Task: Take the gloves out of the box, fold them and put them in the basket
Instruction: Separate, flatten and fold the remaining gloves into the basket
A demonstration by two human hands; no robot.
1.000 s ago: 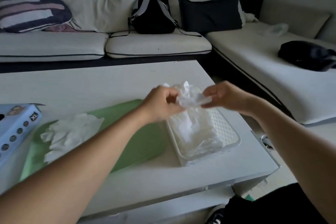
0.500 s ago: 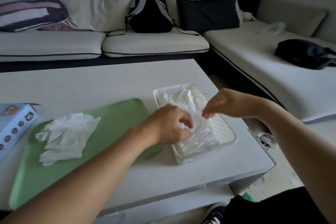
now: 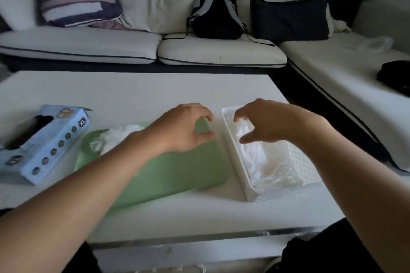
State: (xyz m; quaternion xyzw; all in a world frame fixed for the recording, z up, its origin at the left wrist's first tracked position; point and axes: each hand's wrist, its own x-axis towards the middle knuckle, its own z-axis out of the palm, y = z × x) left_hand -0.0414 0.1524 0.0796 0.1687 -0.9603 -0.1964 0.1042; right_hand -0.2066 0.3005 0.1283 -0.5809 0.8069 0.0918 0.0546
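Both bare forearms reach in from the bottom corners and angle toward each other. The left hand (image 3: 184, 128) is out ahead, palm down, fingers loosely curled with the thumb tucked below them and a gap between, nothing held. The right hand (image 3: 268, 123) sits just beside it at about the same height, also palm down, fingers spread and bent like a claw, thumb pointing left, empty as well. The two hands are close together but not touching.
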